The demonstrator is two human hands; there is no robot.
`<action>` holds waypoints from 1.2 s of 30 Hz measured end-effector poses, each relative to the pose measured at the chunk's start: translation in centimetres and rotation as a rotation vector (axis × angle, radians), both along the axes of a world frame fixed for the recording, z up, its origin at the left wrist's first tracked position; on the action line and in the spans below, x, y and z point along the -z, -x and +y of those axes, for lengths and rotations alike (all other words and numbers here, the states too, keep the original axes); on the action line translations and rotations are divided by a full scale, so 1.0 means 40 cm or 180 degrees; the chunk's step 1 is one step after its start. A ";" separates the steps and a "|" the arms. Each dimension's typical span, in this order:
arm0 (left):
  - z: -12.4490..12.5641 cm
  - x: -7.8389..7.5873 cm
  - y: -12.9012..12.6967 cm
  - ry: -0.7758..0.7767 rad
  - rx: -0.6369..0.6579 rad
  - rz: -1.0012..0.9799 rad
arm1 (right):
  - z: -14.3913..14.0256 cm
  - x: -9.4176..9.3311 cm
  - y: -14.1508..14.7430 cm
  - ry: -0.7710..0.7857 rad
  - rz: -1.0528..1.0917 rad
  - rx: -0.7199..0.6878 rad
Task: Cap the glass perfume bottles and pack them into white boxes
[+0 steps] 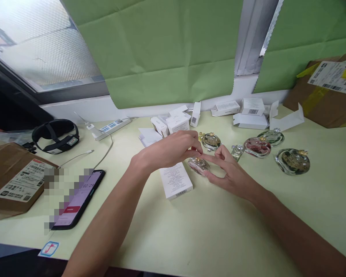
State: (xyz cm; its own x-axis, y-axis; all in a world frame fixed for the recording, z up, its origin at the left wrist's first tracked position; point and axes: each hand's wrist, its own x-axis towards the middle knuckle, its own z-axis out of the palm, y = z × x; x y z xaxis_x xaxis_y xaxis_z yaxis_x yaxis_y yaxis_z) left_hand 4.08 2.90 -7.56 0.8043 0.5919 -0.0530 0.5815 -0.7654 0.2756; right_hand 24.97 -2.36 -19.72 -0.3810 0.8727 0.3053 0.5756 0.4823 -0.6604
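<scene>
Both hands, left hand (173, 150) pinching the gold cap and right hand (229, 173) cupped around the perfume bottle (198, 165) at frame centre (beside a white box (175, 181)), appear mid-capping; next requires steady, aligned pressure.

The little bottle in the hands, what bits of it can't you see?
Head view:
- Top of the small bottle: covered by left hand fingers.
- Its right side: behind right hand.
- Print on the white box: too small to read.
- Phone screen: partly blurred out.
</scene>
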 end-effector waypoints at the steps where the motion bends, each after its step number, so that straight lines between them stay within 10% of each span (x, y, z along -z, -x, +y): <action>1: 0.001 0.001 -0.003 -0.0016 0.0003 0.0001 | 0.000 -0.001 -0.001 -0.0017 -0.0005 -0.0002; 25: 0.051 -0.009 0.056 -0.0374 -0.0502 -0.0169 | -0.010 0.000 0.006 -0.0224 -0.0215 -0.0008; 36: 0.117 0.189 0.005 -0.0479 -0.0253 0.0470 | -0.020 -0.011 0.029 0.0286 -0.0321 0.0407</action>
